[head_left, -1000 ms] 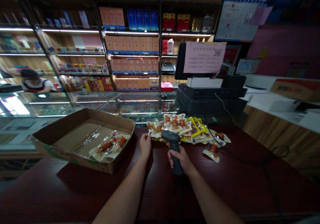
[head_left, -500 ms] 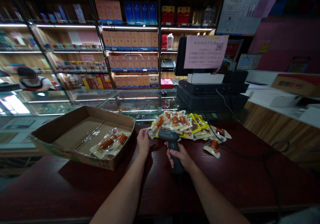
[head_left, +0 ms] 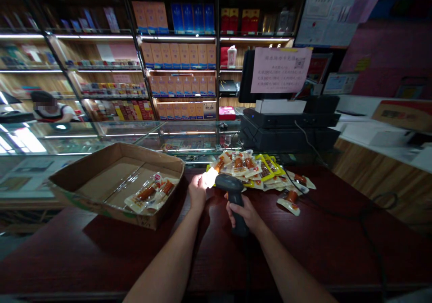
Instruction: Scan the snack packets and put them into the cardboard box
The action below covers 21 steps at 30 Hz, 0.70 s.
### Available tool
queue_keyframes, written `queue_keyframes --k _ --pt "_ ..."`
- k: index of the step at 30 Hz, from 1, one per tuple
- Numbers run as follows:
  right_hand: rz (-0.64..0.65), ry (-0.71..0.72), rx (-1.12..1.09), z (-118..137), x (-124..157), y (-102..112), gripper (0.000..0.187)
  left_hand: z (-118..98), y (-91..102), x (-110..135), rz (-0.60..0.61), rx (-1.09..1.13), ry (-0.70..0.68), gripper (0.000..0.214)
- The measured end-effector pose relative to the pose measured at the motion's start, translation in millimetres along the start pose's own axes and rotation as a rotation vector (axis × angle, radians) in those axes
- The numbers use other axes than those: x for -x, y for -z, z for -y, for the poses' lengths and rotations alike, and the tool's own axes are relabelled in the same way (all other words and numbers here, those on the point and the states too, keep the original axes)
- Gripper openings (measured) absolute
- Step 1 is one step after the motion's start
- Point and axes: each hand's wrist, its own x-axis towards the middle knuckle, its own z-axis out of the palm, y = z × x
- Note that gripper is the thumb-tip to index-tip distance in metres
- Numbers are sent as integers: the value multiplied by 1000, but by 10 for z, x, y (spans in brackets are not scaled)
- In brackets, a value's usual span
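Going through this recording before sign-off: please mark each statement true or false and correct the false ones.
1. The right hand grips a black handheld barcode scanner. True.
2. The left hand is inside the cardboard box. False: it holds a brightly lit vacuum packet beside the box.
3. The cardboard box is closed. False: it is open, with sausage packets lying inside.
4. A pink paper notice stands above the black till equipment. True.

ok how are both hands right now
left hand: closed, pinching a snack packet, glare hides the details
right hand: closed, holding a handheld barcode scanner
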Motion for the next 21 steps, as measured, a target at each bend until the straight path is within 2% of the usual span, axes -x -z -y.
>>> queue_keyframes --k 3,7,10,13,16,19,21 --pt "-20 -2 -15 -41 -6 23 39 54 -13 -13 5 116 33 29" --pt "-33 -17 -22 -88 -17 53 44 85 -46 -31 -66 327 132 31" --pt "-52 -34 -26 -89 -16 59 45 -38 -50 -53 -159 413 185 30" --pt "-72 -45 -45 -31 -5 20 44 -295 36 -126 -241 454 198 23" --pt "-62 -47 -63 70 -12 -83 42 -599 279 -263 -323 447 182 16" --pt "15 -44 -81 160 -60 -246 41 -830 670 -412 -433 338 160 17" --pt "65 -39 -86 192 -105 -371 41 -900 963 -488 -514 232 139 19"
